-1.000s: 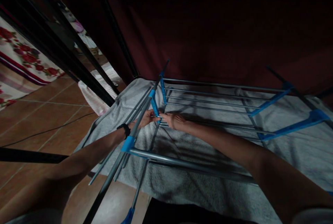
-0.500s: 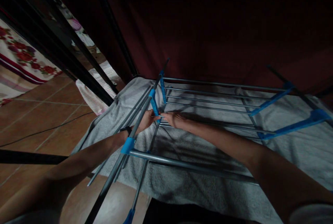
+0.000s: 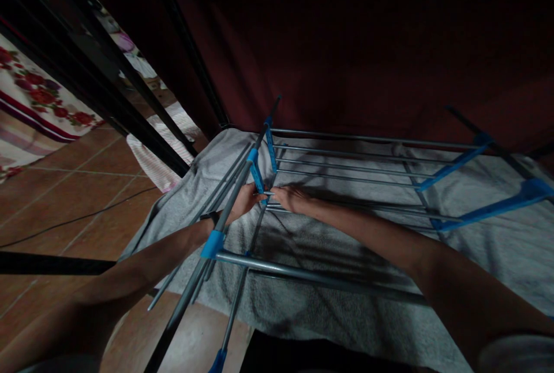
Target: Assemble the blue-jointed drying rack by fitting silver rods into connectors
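A rack of grey metal tubes with blue plastic joints stands over a grey cloth. My left hand (image 3: 246, 198), with a dark band at its wrist, is closed around the lower end of a perforated blue bracket (image 3: 257, 175) on the rack's left side. From the right, my right hand (image 3: 289, 197) pinches the end of a thin metal rod (image 3: 269, 193) where it meets that bracket. Whether the rod's tip sits inside a hole cannot be made out. Several rods (image 3: 298, 160) run across to the blue brackets (image 3: 489, 208) on the right.
Several loose rods (image 3: 173, 280) lie left of the frame on the grey towel (image 3: 346, 321). A thick crossbar (image 3: 311, 276) spans the near side. Behind stands a dark red panel (image 3: 346, 73). Tiled floor (image 3: 86, 188) with a black cable (image 3: 95, 214) lies to the left.
My right hand has shifted very slightly right, and a little more of the rod's end shows between my hands. The right side of the rack has moved slightly.
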Action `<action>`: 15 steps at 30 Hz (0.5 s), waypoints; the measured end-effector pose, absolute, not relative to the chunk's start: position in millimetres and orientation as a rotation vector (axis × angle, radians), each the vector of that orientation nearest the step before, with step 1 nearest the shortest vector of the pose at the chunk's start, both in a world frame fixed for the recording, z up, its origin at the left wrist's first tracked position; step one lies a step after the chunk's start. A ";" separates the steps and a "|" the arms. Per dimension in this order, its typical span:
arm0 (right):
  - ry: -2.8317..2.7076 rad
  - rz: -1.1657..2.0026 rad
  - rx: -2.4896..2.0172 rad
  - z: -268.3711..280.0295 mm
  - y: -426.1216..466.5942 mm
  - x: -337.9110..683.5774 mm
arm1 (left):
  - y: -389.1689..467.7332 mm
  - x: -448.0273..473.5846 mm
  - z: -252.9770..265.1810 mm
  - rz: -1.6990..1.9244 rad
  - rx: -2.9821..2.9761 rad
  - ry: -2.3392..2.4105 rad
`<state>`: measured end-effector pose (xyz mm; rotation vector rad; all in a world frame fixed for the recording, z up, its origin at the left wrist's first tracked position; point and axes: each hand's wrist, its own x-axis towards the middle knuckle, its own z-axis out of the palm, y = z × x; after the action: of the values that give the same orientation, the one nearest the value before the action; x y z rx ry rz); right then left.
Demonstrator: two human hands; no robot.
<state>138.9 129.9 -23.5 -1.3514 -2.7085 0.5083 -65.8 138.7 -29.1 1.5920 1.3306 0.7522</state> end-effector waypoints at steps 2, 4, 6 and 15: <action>-2.699 0.507 -1.366 -23.2 129.5 138.9 | 139.9 -65.9 -34.8 0.779 1.723 1.282; -2.693 0.513 -1.376 -21.9 128.9 138.6 | 141.8 -66.6 -42.9 0.809 1.746 1.245; -2.693 0.524 -1.377 -20.1 128.5 138.3 | 144.1 -67.6 -50.0 0.829 1.760 1.219; -2.694 0.612 -1.402 -17.7 131.2 138.8 | 144.8 -69.3 -48.3 0.720 1.988 1.302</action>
<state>138.8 131.2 -17.7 -1.4022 -2.6941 0.6124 -69.3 144.8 -48.3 1.9881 1.3025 0.7199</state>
